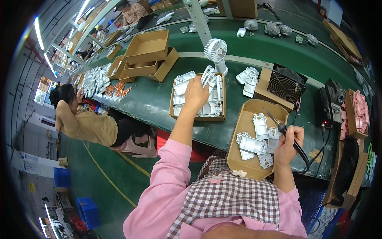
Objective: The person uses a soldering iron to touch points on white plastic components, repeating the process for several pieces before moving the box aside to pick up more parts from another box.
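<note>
My left hand (pixel 196 94) reaches over a cardboard box (pixel 172 106) full of white plastic casings. Its fingers are closed on a white plastic casing (pixel 207 75) near the box's far side. In my right hand (pixel 291 144) is a soldering iron (pixel 281 126), its tip pointing up and to the left. Below that tip, a shallow cardboard tray (pixel 241 119) rests against my apron at the bench edge. Several white casings (pixel 260 126) lie in it, some overlapping.
A small white fan (pixel 216 51) stands behind the box. Beyond the tray are loose white casings (pixel 250 87), a black fan with a round grille (pixel 287 84) and a black powered unit (pixel 331 105). Pink parts (pixel 361 110) fill a box at right. A co-worker (pixel 89 125) sits at left.
</note>
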The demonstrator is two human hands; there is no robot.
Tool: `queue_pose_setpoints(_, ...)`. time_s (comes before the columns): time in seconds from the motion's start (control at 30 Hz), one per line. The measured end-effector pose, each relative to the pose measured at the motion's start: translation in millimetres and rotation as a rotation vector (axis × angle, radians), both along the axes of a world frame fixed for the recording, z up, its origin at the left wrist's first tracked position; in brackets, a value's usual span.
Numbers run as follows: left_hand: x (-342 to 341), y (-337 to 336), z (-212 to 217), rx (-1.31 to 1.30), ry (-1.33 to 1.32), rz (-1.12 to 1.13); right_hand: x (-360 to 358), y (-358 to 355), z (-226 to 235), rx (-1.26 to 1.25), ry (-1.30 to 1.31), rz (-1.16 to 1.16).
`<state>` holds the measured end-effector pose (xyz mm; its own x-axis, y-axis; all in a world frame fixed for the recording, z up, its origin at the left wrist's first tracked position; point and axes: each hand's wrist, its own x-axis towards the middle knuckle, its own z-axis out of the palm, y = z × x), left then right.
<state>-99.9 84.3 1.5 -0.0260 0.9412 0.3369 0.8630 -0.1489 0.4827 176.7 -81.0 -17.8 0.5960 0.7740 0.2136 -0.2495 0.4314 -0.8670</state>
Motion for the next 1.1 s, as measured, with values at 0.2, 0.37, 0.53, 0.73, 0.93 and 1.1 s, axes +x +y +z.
queue_pose_setpoints(0.2,-47.9,7.4,33.3,-0.139,0.007,-0.015,1.0,-1.7,0.5,0.004,0.022,0.022)
queue_pose_setpoints(0.37,-101.5,16.8,61.3,-0.341,0.250,-0.143,1.6,-1.2,1.1,0.007,0.039,0.010)
queue_pose_setpoints(0.53,-91.6,5.2,28.2,-0.278,0.295,-0.291,2.6,-0.1,-2.8,0.011,0.035,-0.009)
queue_pose_setpoints(0.73,-79.6,-11.9,11.2,0.073,0.461,-0.275,0.3,2.4,-1.8,0.032,-0.009,0.022)
queue_pose_setpoints(0.93,-71.5,-9.8,9.2,0.149,0.492,-0.269,3.0,1.8,-8.2,-0.007,-0.006,-0.052)
queue_pose_setpoints(1.1,-70.8,-9.6,14.7,-0.028,0.445,-0.230,1.1,2.8,-8.1,0.029,-0.040,-0.015)
